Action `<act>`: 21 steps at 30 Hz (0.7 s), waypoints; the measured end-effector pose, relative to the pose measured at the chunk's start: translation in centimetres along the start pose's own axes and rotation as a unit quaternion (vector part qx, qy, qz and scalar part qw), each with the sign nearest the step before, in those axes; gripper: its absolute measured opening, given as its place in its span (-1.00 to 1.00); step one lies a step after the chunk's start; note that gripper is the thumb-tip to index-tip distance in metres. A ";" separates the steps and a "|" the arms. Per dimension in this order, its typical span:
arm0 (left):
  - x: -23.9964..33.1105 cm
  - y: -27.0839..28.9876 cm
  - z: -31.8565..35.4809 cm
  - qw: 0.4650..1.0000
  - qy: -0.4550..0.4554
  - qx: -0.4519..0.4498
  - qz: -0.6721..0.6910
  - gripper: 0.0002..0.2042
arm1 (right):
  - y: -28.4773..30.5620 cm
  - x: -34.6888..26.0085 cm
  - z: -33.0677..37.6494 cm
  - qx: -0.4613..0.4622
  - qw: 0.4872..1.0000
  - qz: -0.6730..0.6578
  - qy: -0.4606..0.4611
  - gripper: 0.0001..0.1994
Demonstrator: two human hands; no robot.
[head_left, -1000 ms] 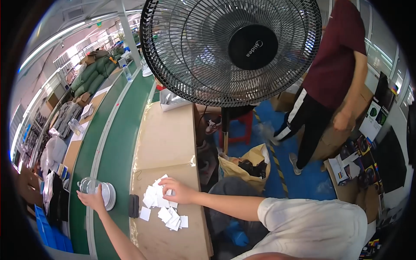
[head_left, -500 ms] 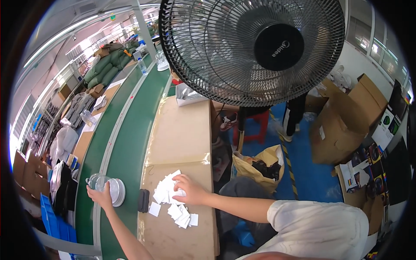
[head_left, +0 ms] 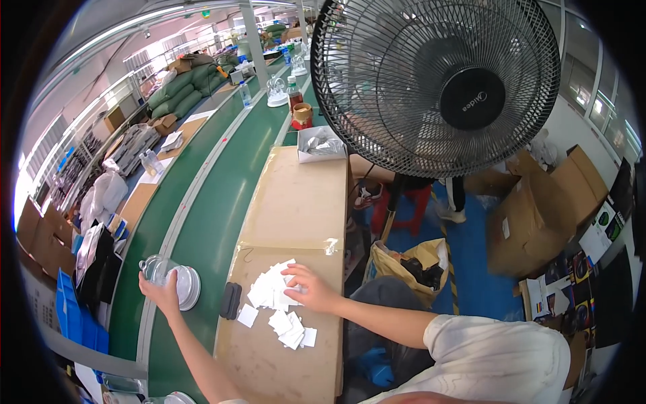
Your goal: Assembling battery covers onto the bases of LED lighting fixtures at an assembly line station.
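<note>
A clear bell-shaped dome [head_left: 156, 267] with a knob on top and a round white base [head_left: 191, 289] lies tilted over the green conveyor belt. My left hand [head_left: 160, 293] is closed around its side, the thumb across the near part. On the tan cardboard-covered bench, my right hand [head_left: 313, 289] reaches over a loose pile of small white square cards [head_left: 269, 286]. Its fingers are curved but apart, with white cards showing between thumb and fingertips. Several more cards [head_left: 289, 330] lie scattered nearer to me. A black oblong block [head_left: 231, 300] sits at the bench's left edge.
A large black fan [head_left: 437, 87] looms over the far right. An open white box [head_left: 321, 145] of clear-wrapped pieces, a bottle [head_left: 294, 92] and a brown-and-red jar [head_left: 302, 116] stand beyond the bench. Another clear dome [head_left: 176, 398] shows at the lower edge. A yellow bag [head_left: 408, 264] stands right.
The view has swung, so the bench and fan appear further right, and the jar, bottle and lower-edge dome come into sight. Both hands stay nearly where they were on the dome and cards.
</note>
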State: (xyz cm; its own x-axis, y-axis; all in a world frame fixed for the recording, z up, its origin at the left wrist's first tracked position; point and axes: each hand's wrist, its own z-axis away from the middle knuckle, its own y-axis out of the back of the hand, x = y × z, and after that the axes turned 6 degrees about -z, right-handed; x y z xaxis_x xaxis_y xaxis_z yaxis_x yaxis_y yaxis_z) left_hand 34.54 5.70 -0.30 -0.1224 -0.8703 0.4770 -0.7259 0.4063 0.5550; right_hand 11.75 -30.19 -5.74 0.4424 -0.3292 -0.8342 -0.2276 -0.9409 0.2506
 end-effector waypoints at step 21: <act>11.9 16.8 2.8 0.933 0.039 0.062 0.352 -0.10 | 3.0 0.9 -0.1 0.040 0.947 -0.255 -0.188 -0.79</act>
State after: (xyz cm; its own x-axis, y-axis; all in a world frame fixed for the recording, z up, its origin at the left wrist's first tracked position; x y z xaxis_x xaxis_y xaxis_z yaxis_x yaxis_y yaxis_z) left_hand 19.02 1.37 12.84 -0.5530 -0.3751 0.7440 -0.5576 0.8301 0.0039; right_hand 11.58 -33.33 -5.70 0.1745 0.2331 -0.9567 -0.1383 -0.9562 -0.2582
